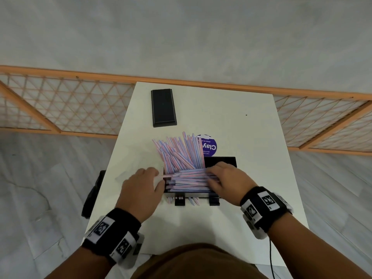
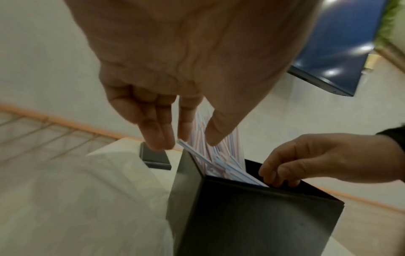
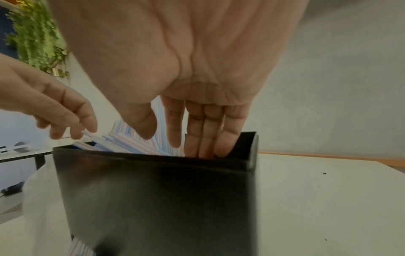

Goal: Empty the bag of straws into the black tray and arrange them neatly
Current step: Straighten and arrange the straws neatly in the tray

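Three cameras on me: one on my head, one on each wrist.

The head camera looks steeply down from well above the white table (image 1: pixel 231 121), taking in both my forearms from 6 o'clock and the floor at 12. The left wrist camera sits just behind my left hand (image 2: pixel 175 69), facing along the fingers, very near the black tray (image 2: pixel 252 216). The right wrist camera does likewise behind my right hand (image 3: pixel 186 60). All three share the tray and the straws (image 1: pixel 179 154); each wrist view also catches the opposite hand.
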